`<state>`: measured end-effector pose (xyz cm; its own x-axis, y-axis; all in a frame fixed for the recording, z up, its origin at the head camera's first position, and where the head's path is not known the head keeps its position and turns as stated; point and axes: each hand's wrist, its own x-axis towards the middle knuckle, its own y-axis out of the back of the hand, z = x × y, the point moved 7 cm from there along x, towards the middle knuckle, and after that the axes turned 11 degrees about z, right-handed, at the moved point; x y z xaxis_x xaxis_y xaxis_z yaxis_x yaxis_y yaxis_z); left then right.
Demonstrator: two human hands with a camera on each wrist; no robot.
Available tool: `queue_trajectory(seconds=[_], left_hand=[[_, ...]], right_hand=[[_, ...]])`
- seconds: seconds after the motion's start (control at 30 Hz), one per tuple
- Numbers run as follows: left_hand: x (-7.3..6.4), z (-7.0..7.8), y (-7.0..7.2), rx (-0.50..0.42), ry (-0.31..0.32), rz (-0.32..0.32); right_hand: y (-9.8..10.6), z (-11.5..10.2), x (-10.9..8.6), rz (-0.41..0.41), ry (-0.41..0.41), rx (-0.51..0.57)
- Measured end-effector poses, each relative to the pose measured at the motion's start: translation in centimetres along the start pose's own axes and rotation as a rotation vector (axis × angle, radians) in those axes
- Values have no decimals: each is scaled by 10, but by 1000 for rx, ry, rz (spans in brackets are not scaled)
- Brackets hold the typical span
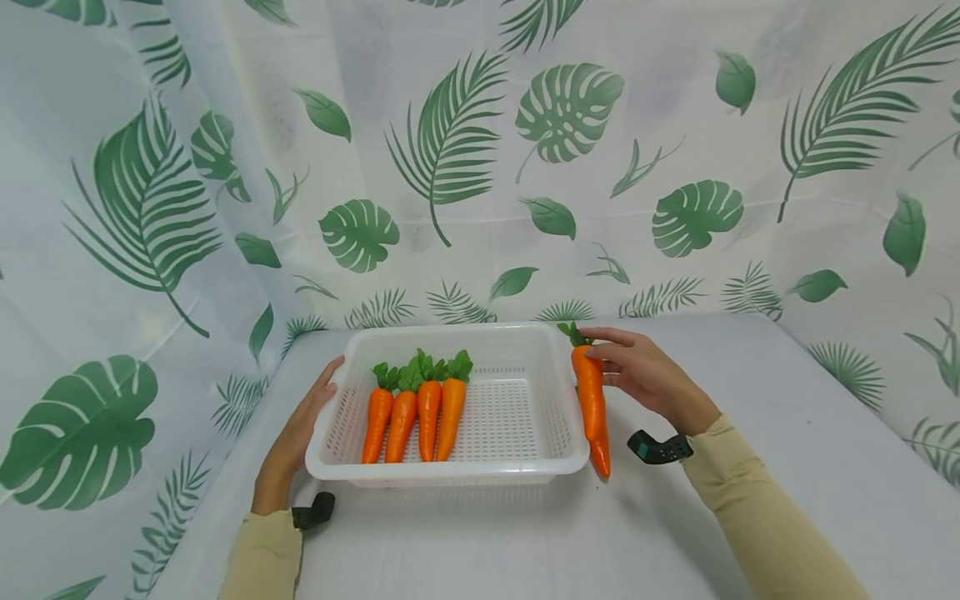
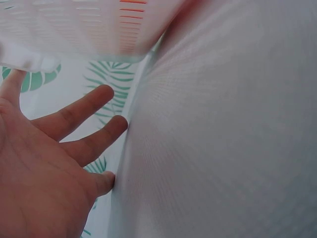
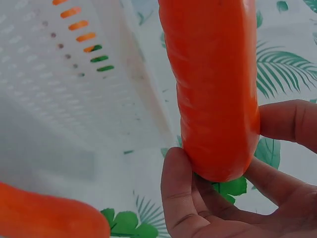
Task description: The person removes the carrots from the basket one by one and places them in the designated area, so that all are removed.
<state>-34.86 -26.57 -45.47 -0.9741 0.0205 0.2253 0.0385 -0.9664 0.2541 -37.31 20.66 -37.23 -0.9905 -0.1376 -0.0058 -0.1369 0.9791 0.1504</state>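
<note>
Now right hand (image 1: 637, 367) pinches raised carrot (image 1: 588, 383) near its leafy end, just beside right wall of white basket (image 1: 450, 472); second carrot (image 1: 602, 462) lies on desk (image 1: 450, 550), partly hidden behind it; left hand (image 1: 300, 425), fingers straight and spread, touches basket's left side; four carrots (image 1: 429, 421) lie side by side in basket's left half

White, green-leaf-patterned backdrop (image 1: 480, 267) behind and at the sides; pale tabletop (image 1: 450, 542)

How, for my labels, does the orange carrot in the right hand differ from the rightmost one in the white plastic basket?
The held carrot is outside, the rightmost carrot inside the basket. Fingers grip the held carrot; none touch the rightmost. Both are orange and leafy.
</note>
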Motion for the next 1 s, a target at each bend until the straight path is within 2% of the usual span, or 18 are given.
queue_trajectory(seconds=[0.43,1.0], left_hand=[[0,0,1,18,-2,0],[-2,2,1,21,-14,4]], right_hand=[[21,23,-3,39,-47,7],[43,44,-9,93,-59,-91]])
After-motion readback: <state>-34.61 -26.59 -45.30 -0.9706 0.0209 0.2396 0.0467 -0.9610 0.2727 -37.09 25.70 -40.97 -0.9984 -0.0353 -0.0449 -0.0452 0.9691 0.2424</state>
